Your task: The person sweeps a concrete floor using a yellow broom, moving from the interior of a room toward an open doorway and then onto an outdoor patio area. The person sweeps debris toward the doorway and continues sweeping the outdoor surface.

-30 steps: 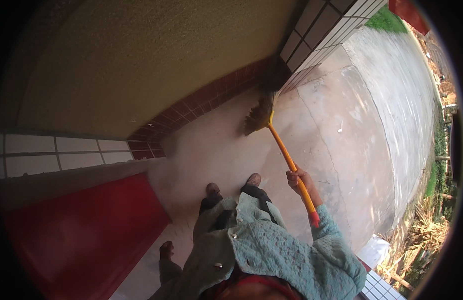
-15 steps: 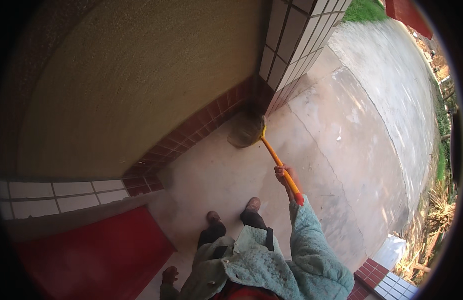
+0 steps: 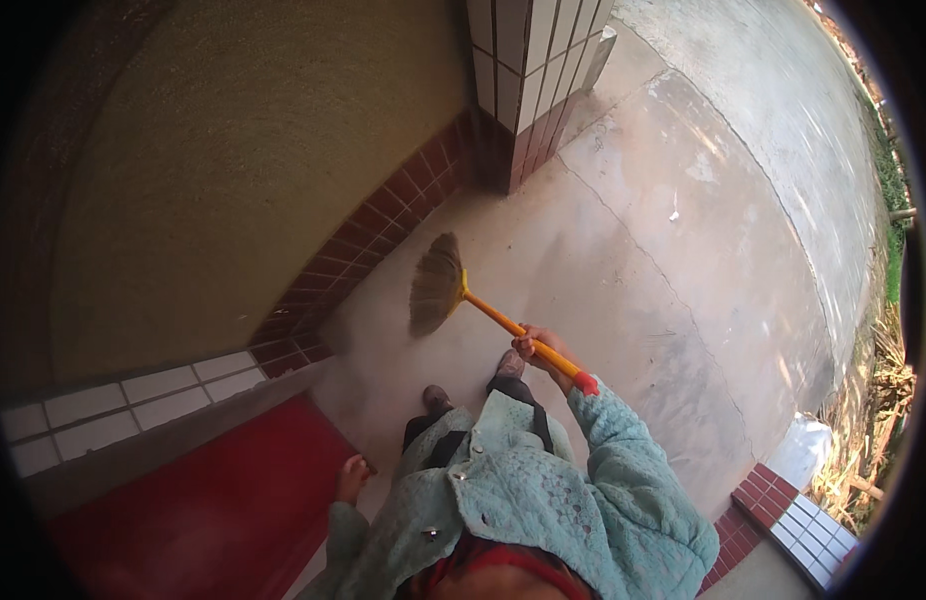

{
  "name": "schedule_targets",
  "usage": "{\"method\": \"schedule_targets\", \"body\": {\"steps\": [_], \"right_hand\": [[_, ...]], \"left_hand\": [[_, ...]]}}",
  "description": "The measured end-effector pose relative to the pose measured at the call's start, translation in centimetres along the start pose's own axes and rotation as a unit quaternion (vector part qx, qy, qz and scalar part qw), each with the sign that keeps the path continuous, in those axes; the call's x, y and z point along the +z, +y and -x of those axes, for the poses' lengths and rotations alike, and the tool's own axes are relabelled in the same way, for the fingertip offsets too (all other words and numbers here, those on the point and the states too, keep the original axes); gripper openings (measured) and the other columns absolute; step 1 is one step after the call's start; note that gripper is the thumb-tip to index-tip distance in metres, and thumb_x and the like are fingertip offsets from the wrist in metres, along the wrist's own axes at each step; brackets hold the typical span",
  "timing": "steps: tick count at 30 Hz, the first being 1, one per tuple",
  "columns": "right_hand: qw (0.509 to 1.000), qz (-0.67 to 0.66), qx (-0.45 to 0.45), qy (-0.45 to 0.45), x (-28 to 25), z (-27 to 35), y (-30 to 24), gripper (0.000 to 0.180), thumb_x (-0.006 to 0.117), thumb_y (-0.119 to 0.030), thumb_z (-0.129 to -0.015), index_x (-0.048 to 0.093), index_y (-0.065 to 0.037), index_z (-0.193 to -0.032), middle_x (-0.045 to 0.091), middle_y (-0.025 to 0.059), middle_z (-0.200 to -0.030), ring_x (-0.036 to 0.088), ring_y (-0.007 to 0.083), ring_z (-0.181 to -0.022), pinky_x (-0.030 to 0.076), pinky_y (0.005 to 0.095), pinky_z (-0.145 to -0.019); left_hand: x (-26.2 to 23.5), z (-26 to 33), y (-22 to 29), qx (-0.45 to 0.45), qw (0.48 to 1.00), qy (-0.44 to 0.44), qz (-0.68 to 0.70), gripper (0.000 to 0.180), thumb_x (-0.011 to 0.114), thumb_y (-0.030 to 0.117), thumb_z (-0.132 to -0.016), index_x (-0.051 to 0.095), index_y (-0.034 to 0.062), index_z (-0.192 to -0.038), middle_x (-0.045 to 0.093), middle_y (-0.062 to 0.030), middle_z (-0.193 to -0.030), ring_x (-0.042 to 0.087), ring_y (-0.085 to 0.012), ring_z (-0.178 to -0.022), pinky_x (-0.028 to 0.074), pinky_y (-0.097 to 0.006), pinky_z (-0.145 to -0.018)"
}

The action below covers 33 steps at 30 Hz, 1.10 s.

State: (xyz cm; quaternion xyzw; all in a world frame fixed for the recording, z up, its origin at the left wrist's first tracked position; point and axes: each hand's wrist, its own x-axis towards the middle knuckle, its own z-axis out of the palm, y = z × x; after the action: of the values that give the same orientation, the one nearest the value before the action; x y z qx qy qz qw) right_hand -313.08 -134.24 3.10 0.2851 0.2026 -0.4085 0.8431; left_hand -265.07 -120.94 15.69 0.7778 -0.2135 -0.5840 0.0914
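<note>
My right hand [image 3: 539, 352] is wrapped around the orange handle of a broom [image 3: 513, 322], near its red end cap. A yellow collar joins the handle to the broom's fan of brown bristles [image 3: 438, 285]. The bristles are over the pale concrete floor [image 3: 583, 260], a little out from the tiled foot of the wall. Low at my left side hangs my left hand [image 3: 352, 479], its fingers loosely bent and nothing visible in them. It appears beside the edge of a red mat [image 3: 213, 490] in the view.
A yellowish wall [image 3: 253, 170] with a dark red tile base [image 3: 383, 215] runs along the left. A white-tiled pillar [image 3: 523, 70] stands at its far end. My shoes [image 3: 437, 399] are close to the bristles. Right of me, a low tiled ledge [image 3: 763, 495] borders the floor.
The broom has swung from the corner by the pillar back toward me and to the left, its bristles now fanned out. My left hand has risen slightly in view.
</note>
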Motion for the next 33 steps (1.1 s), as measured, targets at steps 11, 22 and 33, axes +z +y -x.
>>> {"method": "schedule_targets", "body": {"steps": [11, 22, 33], "right_hand": [[0.924, 0.213, -0.255, 0.187, 1.1, 8.8, -12.3, 0.068, 0.040, 0.004, -0.073, 0.011, -0.027, -0.126, 0.039, 0.0044, -0.061, 0.038, 0.0094, -0.043, 0.036, 0.0209, -0.036], [0.969, 0.114, -0.196, 0.099, 0.8, 14.7, -4.1, 0.080, 0.041, 0.008, -0.068, 0.005, -0.027, -0.130, 0.043, 0.0078, -0.066, 0.038, 0.0085, -0.042, 0.034, 0.0207, -0.037], [0.907, 0.128, -0.345, 0.206, -0.3, 10.1, -7.5, 0.080, 0.042, 0.006, -0.068, 0.000, -0.022, -0.131, 0.044, 0.0095, -0.065, 0.039, 0.0090, -0.042, 0.034, 0.0218, -0.037]], "left_hand": [[-2.6, 1.1, -6.7, -0.095, 0.995, -0.006, 0.021, 0.039, 0.049, 0.029, -0.078, 0.043, 0.0123, -0.113, 0.050, -0.0020, -0.103, 0.049, -0.0177, -0.085, 0.039, -0.030, -0.064], [3.2, -3.2, 6.6, 0.154, 0.970, 0.043, -0.180, 0.030, 0.049, 0.011, -0.080, 0.047, -0.0014, -0.107, 0.054, -0.0126, -0.098, 0.053, -0.0168, -0.085, 0.041, -0.027, -0.075], [13.7, -4.2, 35.8, 0.513, 0.804, 0.019, -0.300, 0.029, 0.049, 0.005, -0.077, 0.047, -0.0002, -0.106, 0.046, -0.0139, -0.112, 0.047, -0.0240, -0.101, 0.038, -0.032, -0.084]]}}
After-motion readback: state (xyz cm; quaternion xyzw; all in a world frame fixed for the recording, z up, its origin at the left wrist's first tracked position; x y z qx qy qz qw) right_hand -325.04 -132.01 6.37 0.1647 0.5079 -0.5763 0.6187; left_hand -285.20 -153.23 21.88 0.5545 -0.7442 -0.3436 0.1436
